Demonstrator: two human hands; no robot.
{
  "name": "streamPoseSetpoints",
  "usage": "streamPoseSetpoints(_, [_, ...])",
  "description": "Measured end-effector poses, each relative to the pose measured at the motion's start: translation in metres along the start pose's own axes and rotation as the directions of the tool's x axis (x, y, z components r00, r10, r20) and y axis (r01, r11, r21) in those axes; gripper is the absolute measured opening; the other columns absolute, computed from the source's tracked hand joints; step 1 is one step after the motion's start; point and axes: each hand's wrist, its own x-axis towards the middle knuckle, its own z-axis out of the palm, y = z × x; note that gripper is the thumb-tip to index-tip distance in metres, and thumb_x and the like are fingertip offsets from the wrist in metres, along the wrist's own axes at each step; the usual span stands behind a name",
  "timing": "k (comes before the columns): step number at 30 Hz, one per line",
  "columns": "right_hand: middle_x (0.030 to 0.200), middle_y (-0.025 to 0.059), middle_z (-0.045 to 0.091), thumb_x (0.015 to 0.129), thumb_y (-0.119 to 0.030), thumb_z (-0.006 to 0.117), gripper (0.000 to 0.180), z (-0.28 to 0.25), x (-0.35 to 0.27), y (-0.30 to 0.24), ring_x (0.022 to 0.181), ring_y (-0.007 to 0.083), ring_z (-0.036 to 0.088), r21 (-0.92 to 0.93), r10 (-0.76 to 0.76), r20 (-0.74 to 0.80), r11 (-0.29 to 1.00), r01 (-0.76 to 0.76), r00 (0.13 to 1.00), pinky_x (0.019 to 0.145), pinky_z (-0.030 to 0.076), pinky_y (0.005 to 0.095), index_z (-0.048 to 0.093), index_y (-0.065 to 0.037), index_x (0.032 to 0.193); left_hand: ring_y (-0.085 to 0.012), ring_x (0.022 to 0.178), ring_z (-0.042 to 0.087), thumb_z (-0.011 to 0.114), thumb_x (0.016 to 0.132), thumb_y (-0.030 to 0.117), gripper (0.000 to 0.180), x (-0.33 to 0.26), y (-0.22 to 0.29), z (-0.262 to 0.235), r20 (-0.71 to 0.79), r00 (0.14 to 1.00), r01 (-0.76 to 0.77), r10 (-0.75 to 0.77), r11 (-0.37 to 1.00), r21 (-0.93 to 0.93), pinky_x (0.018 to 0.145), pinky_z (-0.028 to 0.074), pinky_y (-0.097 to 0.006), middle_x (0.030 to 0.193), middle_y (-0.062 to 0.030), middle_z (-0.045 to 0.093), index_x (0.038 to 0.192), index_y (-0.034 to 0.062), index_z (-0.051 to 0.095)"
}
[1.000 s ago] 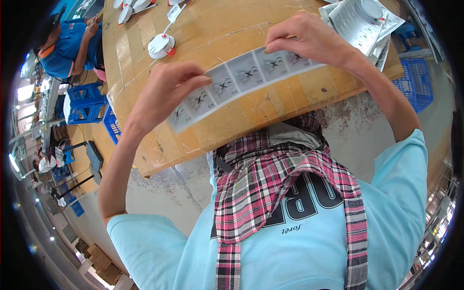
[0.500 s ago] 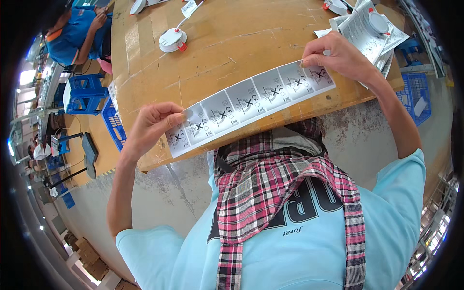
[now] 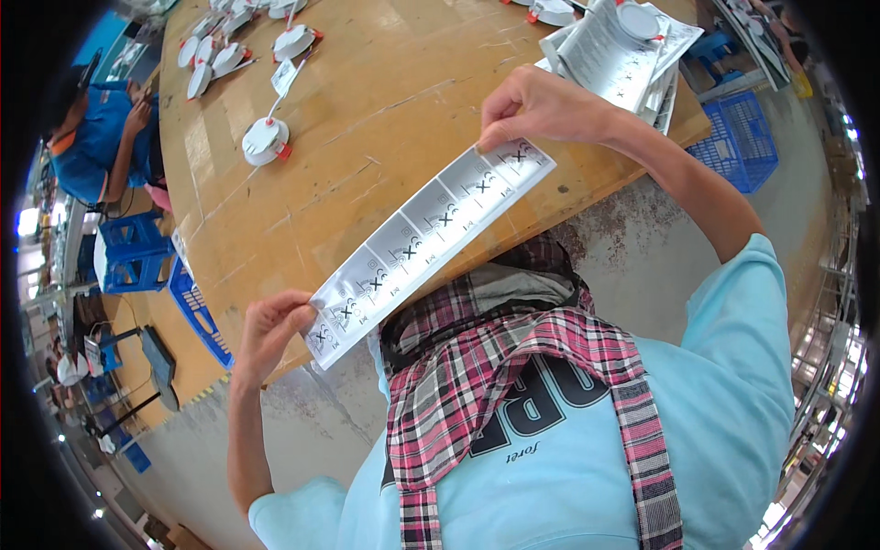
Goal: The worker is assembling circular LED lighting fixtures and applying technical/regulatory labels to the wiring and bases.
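Observation:
A long silver strip of labels point(image 3: 408, 249) with black printed symbols is stretched between my two hands above the table's near edge. My left hand point(image 3: 272, 332) pinches its lower left end between thumb and fingers. The upper right end is pinched by my right hand point(image 3: 541, 108). The strip slants up from left to right and bows slightly. Beyond it on the table lies a round white downlight point(image 3: 266, 141) with a red clip, and a small tag point(image 3: 284, 77) on its cable.
Several more white downlights point(image 3: 218, 57) crowd the table's point(image 3: 367, 119) far left. At the right corner lies a stack of silver label sheets point(image 3: 610, 60) with a round white lamp point(image 3: 639, 22) on top. Blue crates point(image 3: 738, 137) stand on the floor. A person in blue point(image 3: 105, 137) sits at left.
The strip has tilted more steeply, its left end lower. My left hand has moved down and my right hand leftward, both still pinching it. The view has shifted, showing more downlights.

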Motion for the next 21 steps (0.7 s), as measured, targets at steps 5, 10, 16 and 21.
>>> streamPoseSetpoints(5, [0.067,0.0037,0.065,0.081,-0.018,0.068,0.020,-0.002,0.004,0.004,0.060,0.0077,0.057,0.069,0.004,-0.038,0.998,-0.001,0.999,0.057,0.044,0.0224,0.071,0.002,0.081,-0.0069,0.083,0.056,0.056,0.091,0.004,0.022,-0.010,-0.010,0.006,0.057,0.998,-0.013,0.018,0.995,-0.099,0.075,0.046,-0.023,0.092,-0.0032,0.064,0.110,-0.0052,0.061])
streamPoseSetpoints(10, [0.066,0.0046,0.065,0.082,-0.020,0.067,0.021,-0.004,0.010,0.015,0.059,0.0079,0.055,0.019,0.000,-0.109,1.000,0.002,0.994,0.055,0.042,0.0238,0.071,0.001,0.081,-0.0091,0.087,0.059,0.056,0.090,0.001,0.022,-0.012,-0.016,0.019,-0.036,0.999,0.013,-0.020,0.984,-0.176,0.078,0.047,-0.023,0.094,-0.0042,0.065,0.110,-0.0062,0.060])
streamPoseSetpoints(16, [0.062,0.0015,0.061,0.083,-0.018,0.064,0.020,0.015,0.011,0.005,0.057,0.0053,0.051,-0.042,0.007,-0.202,0.999,-0.016,0.979,0.052,0.039,0.0230,0.069,0.001,0.077,-0.0085,0.080,0.059,0.057,0.088,0.002,0.015,-0.006,-0.022,-0.003,-0.337,0.933,-0.088,0.130,0.987,0.137,0.071,0.047,-0.023,0.086,-0.0034,0.066,0.099,-0.0052,0.064])
streamPoseSetpoints(21, [0.060,0.0011,0.059,0.083,-0.013,0.062,0.017,0.041,-0.007,0.012,0.057,0.0068,0.051,-0.001,0.099,-0.302,0.995,-0.104,0.948,0.053,0.042,0.0233,0.066,0.001,0.075,-0.0080,0.071,0.058,0.057,0.087,0.004,0.014,0.004,-0.003,-0.018,-0.372,0.906,-0.135,0.202,0.971,0.197,0.065,0.047,-0.023,0.079,-0.0026,0.064,0.094,-0.0055,0.065])
